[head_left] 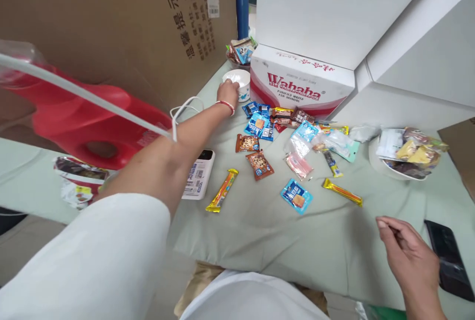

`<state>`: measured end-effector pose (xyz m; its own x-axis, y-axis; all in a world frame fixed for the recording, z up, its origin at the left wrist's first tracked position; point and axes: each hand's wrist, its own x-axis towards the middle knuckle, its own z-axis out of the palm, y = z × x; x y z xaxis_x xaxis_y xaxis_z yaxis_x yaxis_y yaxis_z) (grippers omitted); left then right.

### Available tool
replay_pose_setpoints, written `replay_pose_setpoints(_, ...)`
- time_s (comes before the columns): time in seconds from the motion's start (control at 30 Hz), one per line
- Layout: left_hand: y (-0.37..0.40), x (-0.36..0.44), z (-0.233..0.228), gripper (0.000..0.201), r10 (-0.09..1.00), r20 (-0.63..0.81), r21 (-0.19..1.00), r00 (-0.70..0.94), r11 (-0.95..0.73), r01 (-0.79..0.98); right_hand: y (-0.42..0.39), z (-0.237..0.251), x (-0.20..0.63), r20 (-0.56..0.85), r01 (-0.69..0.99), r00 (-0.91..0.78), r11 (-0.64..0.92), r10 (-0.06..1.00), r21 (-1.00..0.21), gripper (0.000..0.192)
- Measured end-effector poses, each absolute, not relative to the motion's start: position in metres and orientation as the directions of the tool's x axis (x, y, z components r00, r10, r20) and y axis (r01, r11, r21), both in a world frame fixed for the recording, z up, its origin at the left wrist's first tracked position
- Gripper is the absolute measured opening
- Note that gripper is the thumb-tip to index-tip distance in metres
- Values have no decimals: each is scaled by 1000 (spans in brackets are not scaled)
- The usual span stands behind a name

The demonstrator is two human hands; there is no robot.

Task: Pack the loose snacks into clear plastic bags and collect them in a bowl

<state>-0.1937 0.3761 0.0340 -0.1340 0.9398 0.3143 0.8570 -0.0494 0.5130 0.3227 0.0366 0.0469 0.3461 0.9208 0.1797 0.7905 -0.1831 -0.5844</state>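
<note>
Cup (244,85) at twelve o'clock meets your left hand (228,92), grip unclear; your right hand (412,255) curls narrow; at three, a bowl (377,164) holds snack packets (421,156).

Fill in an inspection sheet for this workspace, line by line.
Surface: pale green cloth, wrinkled.
Job's things: white cup beside the Wahaha carton; brown cookie packets, yellow-wrapped bars and other snacks scattered in front.
Clutter: red plastic jug at left; black phone and snack-filled white bowl at right.
Hands: left hand at the cup's rim, grip unclear; right hand beside the phone, fingers curled.
Cables: white cable looping by the left forearm.
Surroundings: large cardboard box behind the jug.
</note>
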Motion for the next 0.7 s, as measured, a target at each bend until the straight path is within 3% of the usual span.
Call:
replay_pose_setpoints(0.07, 353, -188, 46, 17, 942, 293, 475, -161, 3, 880, 54, 58, 314, 225, 798, 312, -126, 923, -589, 26)
replay_pose_setpoints(0.17, 298, -174, 71, 18, 941, 292, 387, -172, 49, 921, 103, 70, 277, 280, 834, 103, 71, 955, -547, 29)
replay_pose_setpoints(0.2, 276, -168, 79, 23, 946, 291, 331, -142, 40, 943, 123, 71, 258, 280, 832, 18, 141, 960, -536, 30)
replay_pose_setpoints(0.3, 204, -147, 97, 25, 955, 291, 309, -62, -32, 951, 179, 61, 195, 283, 842, -163, 283, 945, -459, 43)
replay_pose_setpoints(0.37, 156, -133, 102, 19, 955, 296, 290, -4, -86, 953, 203, 48, 160, 176, 886, -250, 298, 952, -355, 59)
replay_pose_setpoints(0.47, 91, -121, 99, 22, 943, 318, 297, 100, -199, 934, 219, 33, 139, -46, 901, -378, 356, 925, -248, 42)
replay_pose_setpoints(0.53, 55, -122, 92, 24, 936, 326, 355, 132, -251, 900, 225, 31, 152, -6, 899, -367, 353, 930, -261, 38)
replay_pose_setpoints(0.63, 20, -131, 80, 23, 927, 356, 435, 121, -279, 856, 246, 36, 194, 219, 917, -138, 208, 966, -339, 42)
replay_pose_setpoints(0.7, 7, -136, 72, 23, 928, 361, 462, 91, -263, 847, 266, 38, 223, 205, 927, 6, 72, 979, -368, 44)
